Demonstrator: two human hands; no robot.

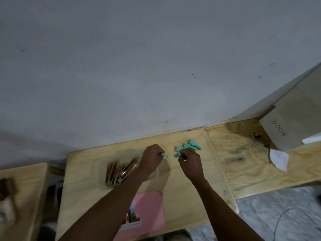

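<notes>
Several small teal blocks (190, 146) lie in a loose heap near the far edge of a light wooden table (182, 188). My left hand (151, 159) is curled and pinches one teal block (164, 155) at its fingertips. My right hand (190, 160) hovers just right of it, fingers curled at the near edge of the heap beside another teal block (177, 155); whether it grips that block is not clear. A further teal piece (141, 154) peeks out behind my left hand.
A clear tray of reddish-brown sticks (119, 173) sits left of my hands. A pink case (147, 211) lies at the table's near edge. A second wooden table (251, 157) with a white box (284, 126) and torn paper (278, 158) stands on the right. A wall rises behind.
</notes>
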